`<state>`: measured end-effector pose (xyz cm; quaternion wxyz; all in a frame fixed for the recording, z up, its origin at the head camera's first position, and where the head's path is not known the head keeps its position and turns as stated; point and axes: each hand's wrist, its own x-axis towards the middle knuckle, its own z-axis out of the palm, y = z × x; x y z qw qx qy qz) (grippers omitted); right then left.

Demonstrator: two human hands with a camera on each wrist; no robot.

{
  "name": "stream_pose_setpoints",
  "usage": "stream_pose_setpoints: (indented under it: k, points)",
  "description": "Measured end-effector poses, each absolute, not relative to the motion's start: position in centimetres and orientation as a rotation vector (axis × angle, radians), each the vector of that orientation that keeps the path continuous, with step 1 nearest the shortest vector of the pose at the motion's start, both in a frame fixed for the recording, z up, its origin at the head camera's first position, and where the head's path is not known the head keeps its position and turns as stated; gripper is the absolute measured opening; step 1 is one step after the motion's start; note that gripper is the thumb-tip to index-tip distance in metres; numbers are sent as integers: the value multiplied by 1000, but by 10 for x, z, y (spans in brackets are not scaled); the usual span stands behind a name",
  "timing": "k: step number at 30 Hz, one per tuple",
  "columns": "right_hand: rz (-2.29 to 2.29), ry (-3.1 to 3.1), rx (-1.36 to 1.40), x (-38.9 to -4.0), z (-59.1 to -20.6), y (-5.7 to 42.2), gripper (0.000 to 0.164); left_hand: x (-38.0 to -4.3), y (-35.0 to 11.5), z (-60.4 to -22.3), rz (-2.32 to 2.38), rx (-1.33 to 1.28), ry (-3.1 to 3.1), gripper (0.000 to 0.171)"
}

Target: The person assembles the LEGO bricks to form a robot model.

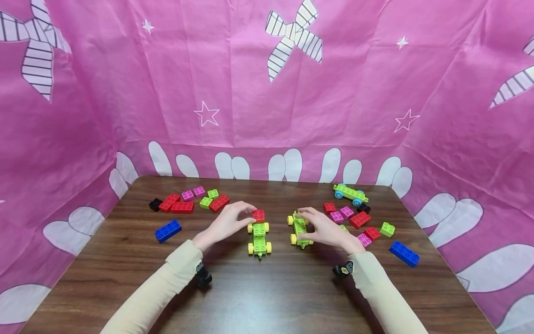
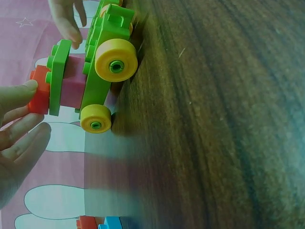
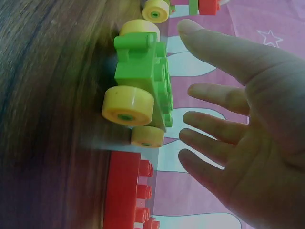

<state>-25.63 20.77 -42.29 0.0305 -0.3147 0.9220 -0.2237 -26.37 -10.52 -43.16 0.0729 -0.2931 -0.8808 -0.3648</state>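
In the head view my left hand (image 1: 228,221) pinches a red toy brick (image 1: 258,215) at the far end of a green toy car (image 1: 259,242) with yellow wheels. From the left wrist view, the red brick (image 2: 40,90) sits against a green piece (image 2: 58,78), which stands on a pink brick (image 2: 74,82) on the car's base. To its right is a second green car (image 1: 299,226), also yellow-wheeled. My right hand (image 1: 327,230) hovers over this car with fingers spread; the right wrist view shows a gap between fingers and car (image 3: 143,67).
Loose bricks lie on both sides of the brown table (image 1: 250,297), among them a blue brick (image 1: 168,231) at left and another blue brick (image 1: 404,253) at right. A green car with blue wheels (image 1: 350,193) stands at the back right. Pink cloth (image 1: 250,120) hangs behind.
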Motion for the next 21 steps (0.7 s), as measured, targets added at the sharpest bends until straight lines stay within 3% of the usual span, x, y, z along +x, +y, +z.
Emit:
stream_pose_setpoints:
  k: [21]
  points:
    - [-642, 2702, -865, -254, -418, 217, 72, -280, -102, -432, -1093, -779, -2662, 34]
